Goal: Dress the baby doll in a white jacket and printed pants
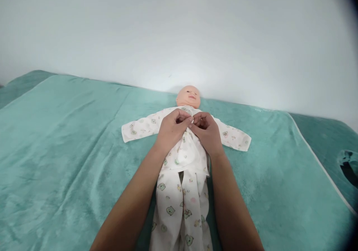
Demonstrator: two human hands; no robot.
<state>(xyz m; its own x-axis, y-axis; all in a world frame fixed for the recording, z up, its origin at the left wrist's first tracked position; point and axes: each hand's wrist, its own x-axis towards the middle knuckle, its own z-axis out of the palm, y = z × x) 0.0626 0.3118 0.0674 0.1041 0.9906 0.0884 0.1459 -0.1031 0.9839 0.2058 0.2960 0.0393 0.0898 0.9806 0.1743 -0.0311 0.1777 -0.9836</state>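
A baby doll (189,96) lies on its back, dressed in a white baby shirt (183,156) and matching trousers (170,210) printed with small green animals. Both sleeves stretch out sideways. At the upper chest, my left hand (175,126) pinches the shirt's front edge between thumb and fingers. Close against it, my right hand (205,129) pinches the same front opening from the other side. The fingertips nearly meet just under the collar. Any fastener between them is hidden. Below my hands the shirt front hangs loosely over the trousers' waist.
A green plush cover (84,150) with shallow wrinkles lies under the doll. Behind the doll's head rises a white wall (156,31). At the far right edge a dark object (349,171), partly cut off, lies on the darker green cloth.
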